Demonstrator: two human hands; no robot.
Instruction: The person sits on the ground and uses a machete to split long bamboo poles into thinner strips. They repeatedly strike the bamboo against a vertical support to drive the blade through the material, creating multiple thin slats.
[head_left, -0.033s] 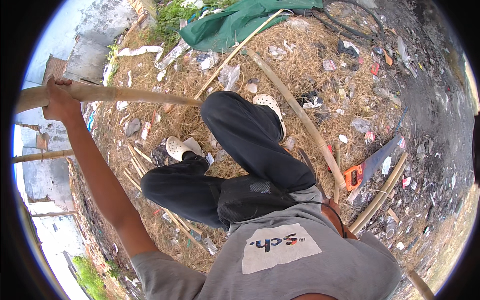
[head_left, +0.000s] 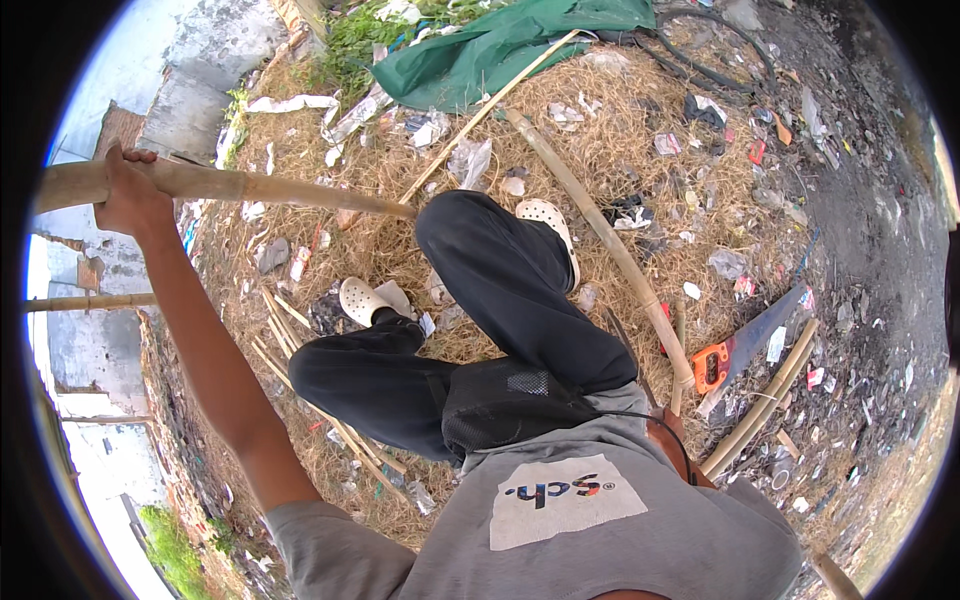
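My left hand (head_left: 136,196), arm stretched out to the left, is wrapped round a thick bamboo pole (head_left: 285,194). That pole runs rightward and ends beside my raised knee. My right forearm (head_left: 670,442) shows only in part beside my shirt; its hand is mostly hidden and the fingers cannot be made out. Close to it a long, dark, narrow blade-like piece (head_left: 628,345) lies along my thigh. A longer bamboo pole (head_left: 600,225) slants across the ground to the right of my legs, near a handsaw (head_left: 745,340) with an orange handle.
Split bamboo pieces (head_left: 765,400) lie at the right, and thin bamboo strips (head_left: 350,435) beside my left leg. A thin bamboo strip (head_left: 490,105) reaches a green tarp (head_left: 500,50) at the far side. Litter is scattered over dry grass. A worn wall (head_left: 215,75) stands at the left.
The view has shifted slightly, so the scene sits a little further right and lower. My left hand keeps its grip on the bamboo pole.
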